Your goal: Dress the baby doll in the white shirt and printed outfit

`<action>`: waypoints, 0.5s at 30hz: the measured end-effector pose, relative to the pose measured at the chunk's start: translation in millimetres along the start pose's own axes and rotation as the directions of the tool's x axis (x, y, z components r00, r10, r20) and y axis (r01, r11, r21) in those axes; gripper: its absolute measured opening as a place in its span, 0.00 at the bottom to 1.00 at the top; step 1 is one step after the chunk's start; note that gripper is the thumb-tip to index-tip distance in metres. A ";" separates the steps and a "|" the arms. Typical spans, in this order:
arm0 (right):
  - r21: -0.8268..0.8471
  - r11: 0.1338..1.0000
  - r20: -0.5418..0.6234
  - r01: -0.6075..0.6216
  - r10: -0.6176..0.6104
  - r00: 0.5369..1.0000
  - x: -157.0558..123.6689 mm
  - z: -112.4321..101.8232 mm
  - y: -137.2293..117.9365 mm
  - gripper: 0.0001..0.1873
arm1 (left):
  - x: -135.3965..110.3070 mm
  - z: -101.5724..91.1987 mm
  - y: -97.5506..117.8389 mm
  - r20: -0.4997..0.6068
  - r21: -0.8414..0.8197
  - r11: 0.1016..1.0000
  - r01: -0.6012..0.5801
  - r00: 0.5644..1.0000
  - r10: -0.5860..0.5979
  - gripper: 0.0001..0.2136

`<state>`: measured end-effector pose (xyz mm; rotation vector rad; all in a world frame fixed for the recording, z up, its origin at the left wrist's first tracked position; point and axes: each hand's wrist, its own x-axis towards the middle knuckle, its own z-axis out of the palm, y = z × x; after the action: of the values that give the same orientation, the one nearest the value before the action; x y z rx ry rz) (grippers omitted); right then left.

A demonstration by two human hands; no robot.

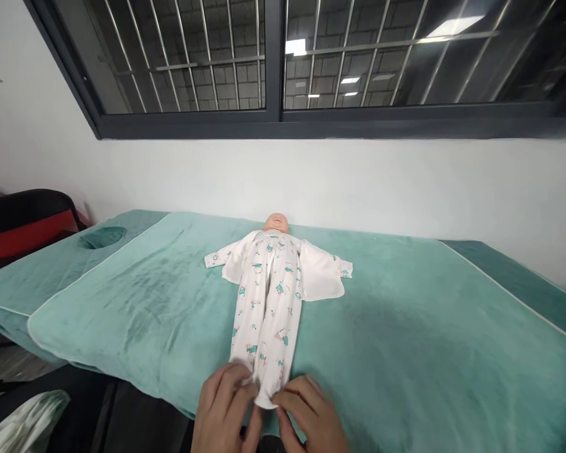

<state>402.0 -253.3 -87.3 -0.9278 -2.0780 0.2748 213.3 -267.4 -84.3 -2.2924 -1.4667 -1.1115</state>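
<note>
A baby doll (pixel 276 223) lies on its back on a teal towel (pixel 405 327), head toward the wall. It wears a white romper (pixel 266 296) printed with small teal figures, its sleeves spread to both sides. My left hand (pixel 224 409) pinches the near left foot end of the romper. My right hand (pixel 309 412) pinches the near right foot end. Both hands sit at the towel's front edge, fingers curled onto the fabric.
The towel covers a teal massage bed (pixel 523 283) against a white wall under a barred window (pixel 273 56). A face hole (pixel 101 237) shows at the bed's left end. A black and red bag (pixel 23 226) stands far left. Patterned cloth (pixel 23 421) lies at the bottom left.
</note>
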 end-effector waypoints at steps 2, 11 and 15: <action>0.007 1.000 0.122 -0.001 0.000 0.993 3.7 -9.1 0.8 0.11 | -4.6 -1.6 -3.0 0.011 -0.023 0.998 -0.065 0.998 0.065 0.07; 0.196 0.943 0.047 -0.268 0.264 0.963 103.5 -50.5 56.4 0.07 | 85.6 -1.7 -35.8 -0.094 -0.324 0.942 0.081 0.989 -0.117 0.08; 0.156 0.924 -0.008 -0.349 0.354 0.935 179.6 -33.5 104.5 0.11 | 146.7 51.9 -73.0 0.027 -0.390 0.844 0.368 0.921 -0.389 0.10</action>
<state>412.1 -58.3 -8.8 -1.1996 -1.8191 0.5930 209.5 -102.5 -36.0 -2.2340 -1.8786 -1.6996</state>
